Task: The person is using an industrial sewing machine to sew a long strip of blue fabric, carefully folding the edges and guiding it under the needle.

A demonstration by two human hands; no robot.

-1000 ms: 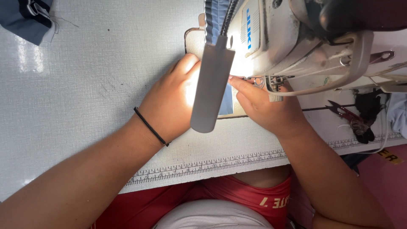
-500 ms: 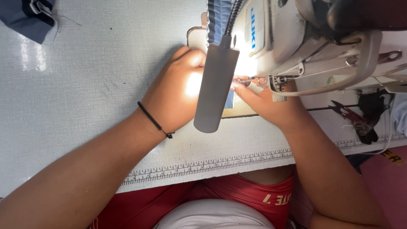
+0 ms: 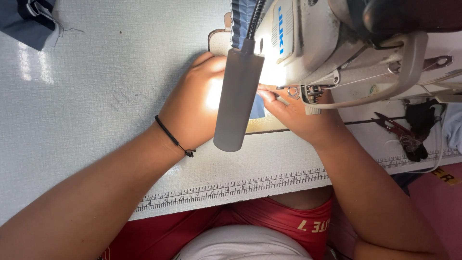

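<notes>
My left hand (image 3: 195, 108), a thin black band on its wrist, lies palm down on a blue piece of fabric (image 3: 258, 108) under the sewing machine's head (image 3: 332, 43). My right hand (image 3: 298, 115) pinches the fabric with its fingertips right by the presser foot (image 3: 293, 91). A grey lamp bar (image 3: 236, 101) hangs over both hands and hides most of the fabric and the fingertips. More striped blue fabric (image 3: 239, 19) shows behind the machine.
The white textured table (image 3: 106, 96) has a printed ruler strip (image 3: 231, 188) along its front edge. A dark blue cloth bundle (image 3: 29, 19) lies at the far left corner. Red thread snips (image 3: 392, 126) and dark scraps (image 3: 418, 123) lie right of the machine.
Both hands have slid a little further toward the needle; the right fingertips now sit close under the machine head.
</notes>
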